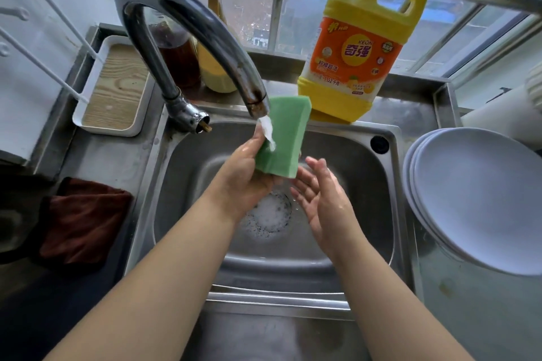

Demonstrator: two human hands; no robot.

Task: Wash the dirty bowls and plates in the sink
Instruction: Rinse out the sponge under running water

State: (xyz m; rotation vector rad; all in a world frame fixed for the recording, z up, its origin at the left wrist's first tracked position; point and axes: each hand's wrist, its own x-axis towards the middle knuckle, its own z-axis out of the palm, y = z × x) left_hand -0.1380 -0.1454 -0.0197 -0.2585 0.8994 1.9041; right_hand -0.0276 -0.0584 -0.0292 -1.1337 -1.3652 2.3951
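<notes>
While water runs from the curved dark metal tap [205, 47], the left hand [246, 176] grips a green rectangular sponge [283, 138] by its lower end, fingers curled round it, and holds it upright under the stream above the stainless steel sink [366, 173].

Right hand [322, 199]: wet, palm turned toward the sponge, fingers spread and relaxed, holding nothing; its fingertips lie just beside the sponge's lower corner.

Sink basin: no dishes visible inside; white foam sits over the round drain [269, 214] beneath the hands.

Stack of round white plates [481, 199]: tilted on the steel counter to the right of the basin, well apart from both hands.

Yellow dish soap jug with an orange label and orange pump [363, 50]: upright on the ledge behind the sink, just behind the sponge.

Dark brown glass bottle [176, 50] and yellow bottle [217, 67]: on the same ledge, partly hidden behind the tap.

White tray with a wood-grain base [114, 88]: on the counter left of the tap.

Dark red folded cloth [82, 223]: on the counter left of the basin.

Barred window [264, 9]: behind the ledge.
</notes>
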